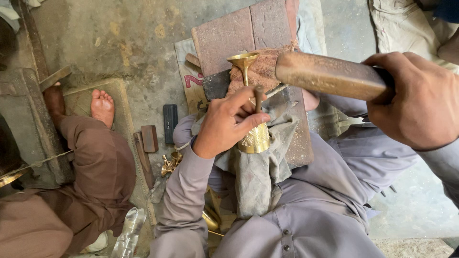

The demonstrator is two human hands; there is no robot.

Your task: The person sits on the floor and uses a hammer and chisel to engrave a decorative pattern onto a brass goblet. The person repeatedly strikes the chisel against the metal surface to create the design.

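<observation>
On the person's lap, over a grey cloth [258, 177] draped across grey-clad legs, lies a brass goblet-shaped piece [252, 102] — its flared cup end points away from the body, its patterned base toward it. The left hand [228, 122] is closed around the brass piece and a thin rod-like tool [258, 97], whose rounded end sticks up between the fingers; whether the rod's tip touches the brass is hidden by the hand. The right hand [417, 100] is clamped on the dark end of a thick wooden mallet-like block [330, 75], held level just above and to the right of the brass cup, apart from it. The two hands are well apart.

Under the cup end sits a wad of reddish cloth [262, 69] on a dark slab [287, 124] that rests across the knees, with a reddish-brown board [239, 33] beyond it on the concrete floor [119, 38]. Near the left elbow — on the floor — lie small brass parts [169, 164], a dark flat bar [169, 123] and a small brown block [149, 138]. At the left sits another person in brown clothing [91, 186], one bare foot [103, 107] on a mat.
</observation>
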